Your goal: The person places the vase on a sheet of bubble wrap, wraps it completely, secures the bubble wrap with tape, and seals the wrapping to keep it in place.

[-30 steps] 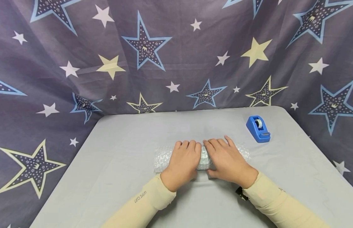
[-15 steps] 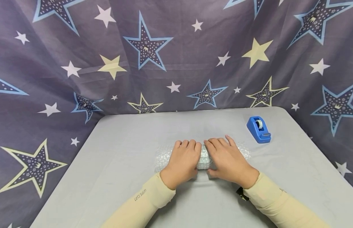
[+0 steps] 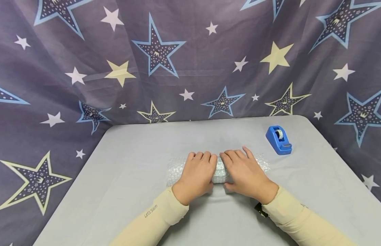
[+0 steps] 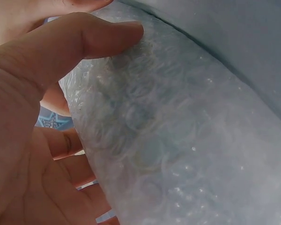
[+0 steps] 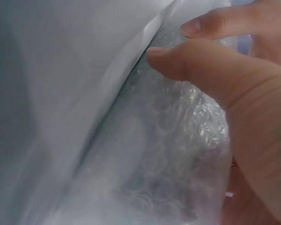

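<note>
A roll of clear bubble wrap [image 3: 220, 172] lies crosswise on the pale table, its two ends flattened out past the hands. My left hand [image 3: 198, 174] grips it just left of the middle, thumb on the near side and fingers over the far side. Close beside it, my right hand [image 3: 245, 172] holds the roll the same way on the right. The left wrist view shows the left thumb pressing the bubble wrap [image 4: 150, 140]. In the right wrist view the right thumb touches the near side of the wrap [image 5: 164, 136]. Something pale green shows faintly inside; its kind is hidden.
A blue tape dispenser [image 3: 279, 140] with a roll of tape stands at the back right of the table [image 3: 132, 147], beyond the right hand. A dark curtain [image 3: 190, 68] with stars hangs behind the table and along its sides.
</note>
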Demonstrator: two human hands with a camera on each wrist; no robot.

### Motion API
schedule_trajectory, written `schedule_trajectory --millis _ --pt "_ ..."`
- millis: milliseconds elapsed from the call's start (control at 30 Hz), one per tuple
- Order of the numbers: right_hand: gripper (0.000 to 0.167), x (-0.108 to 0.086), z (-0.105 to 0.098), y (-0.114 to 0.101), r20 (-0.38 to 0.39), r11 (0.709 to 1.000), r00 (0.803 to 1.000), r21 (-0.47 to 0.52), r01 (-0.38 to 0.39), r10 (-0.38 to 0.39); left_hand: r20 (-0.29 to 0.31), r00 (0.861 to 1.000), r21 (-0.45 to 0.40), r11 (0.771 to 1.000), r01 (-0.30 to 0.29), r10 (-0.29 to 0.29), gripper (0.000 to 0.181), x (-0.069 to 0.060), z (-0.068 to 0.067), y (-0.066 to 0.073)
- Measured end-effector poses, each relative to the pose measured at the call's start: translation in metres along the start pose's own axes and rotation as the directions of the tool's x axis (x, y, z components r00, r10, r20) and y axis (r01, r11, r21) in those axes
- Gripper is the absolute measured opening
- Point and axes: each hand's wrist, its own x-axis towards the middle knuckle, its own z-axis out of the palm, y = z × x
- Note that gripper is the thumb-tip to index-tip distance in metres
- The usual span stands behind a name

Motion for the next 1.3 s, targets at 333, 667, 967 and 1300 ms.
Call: schedule_trajectory --millis 333,667,967,1300 --pt "0.105 -0.001 0.002 0.000 0.014 1.000 1.000 -0.012 -0.016 0.016 0.004 1.000 -0.002 1.000 -0.004 0.004 0.062 -0.001 0.000 0.000" --pt "0.099 0.000 0.007 -0.001 -0.003 1.000 1.000 -0.001 -0.014 0.014 -0.010 1.000 -0.008 1.000 -0.007 0.007 0.062 -0.002 0.001 -0.002" --pt "0.095 0.002 0.007 0.002 0.004 1.000 1.000 -0.002 -0.023 0.023 -0.031 0.999 -0.005 1.000 -0.024 0.024 0.067 0.001 0.004 -0.002" --pt "0.093 0.002 0.011 0.001 -0.003 1.000 1.000 0.012 -0.025 0.025 0.008 1.000 0.082 0.997 0.011 -0.011 0.081 0.000 0.010 -0.001"
